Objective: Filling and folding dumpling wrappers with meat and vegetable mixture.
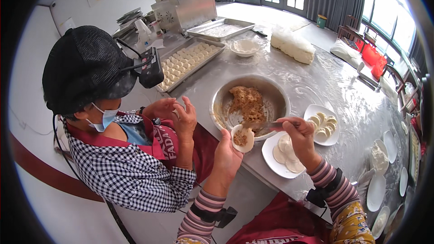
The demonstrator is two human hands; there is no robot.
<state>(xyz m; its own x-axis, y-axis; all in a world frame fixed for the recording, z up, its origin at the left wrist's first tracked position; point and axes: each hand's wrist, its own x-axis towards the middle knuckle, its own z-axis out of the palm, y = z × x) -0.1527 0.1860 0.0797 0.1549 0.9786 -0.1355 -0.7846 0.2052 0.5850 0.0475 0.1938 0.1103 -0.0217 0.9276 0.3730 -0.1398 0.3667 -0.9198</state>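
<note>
My left hand point(226, 157) holds a round dumpling wrapper point(236, 132) with a lump of brown filling point(240, 139) on it, beside the near rim of a steel mixing bowl point(281, 94). More filling point(247, 104) is heaped inside that bowl. In my right hand point(299, 141) is a thin, flat filling spatula point(266, 124); its tip lies over the wrapper's upper edge. Below my right hand, a white plate point(268, 154) bears several round wrappers point(288, 153). Another white plate point(332, 143), to the right, holds several folded dumplings point(323, 124).
At my left stands a co-worker point(131, 167) in a checked shirt and dark cap, both hands point(181, 117) raised near the bowl. Behind are a tray of dumplings point(212, 55), a flour bowl point(245, 54), bagged dough point(293, 47) and a metal machine point(190, 11). Plates point(376, 192) line the right.
</note>
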